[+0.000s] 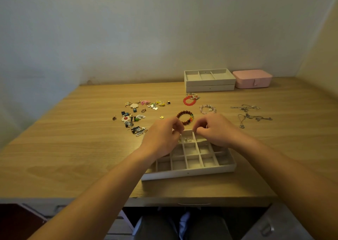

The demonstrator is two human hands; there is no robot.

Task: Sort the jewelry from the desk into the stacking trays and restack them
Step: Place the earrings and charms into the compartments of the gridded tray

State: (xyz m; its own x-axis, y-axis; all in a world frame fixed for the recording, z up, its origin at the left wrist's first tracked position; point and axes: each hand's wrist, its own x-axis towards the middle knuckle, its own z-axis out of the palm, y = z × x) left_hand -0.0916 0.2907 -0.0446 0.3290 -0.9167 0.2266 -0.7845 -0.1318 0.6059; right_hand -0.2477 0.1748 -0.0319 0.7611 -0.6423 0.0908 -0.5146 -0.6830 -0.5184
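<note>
A wooden desk [73, 157] fills the view. A pale tray [188, 173] divided into a grid of small square cells lies near its front edge; read the clock from this tray. At 12 to 1 o'clock, far back by the wall, two more pale trays [210, 88] sit stacked, the top one split into three long cells. A closed pink box [252, 78] stands just beside them at 1 o'clock. The left hand [161, 139] comes in from 7 o'clock and the right hand [215, 130] from 4 o'clock. Both hover over the tray's far row with fingers curled and tips drawn together, but whether either pinches anything cannot be told. Tangled silver necklaces [247, 115] lie at 2 o'clock. A loose scatter of colourful earrings [135, 115] spreads at 10 to 11 o'clock. Just beyond the tray at 12 o'clock is a brown bead bracelet [184, 117], with a red bracelet [189, 100] farther back and a pale pink bracelet [207, 109] toward 1 o'clock. A few tiny pieces [187, 139] rest in a far-row cell between the hands.
</note>
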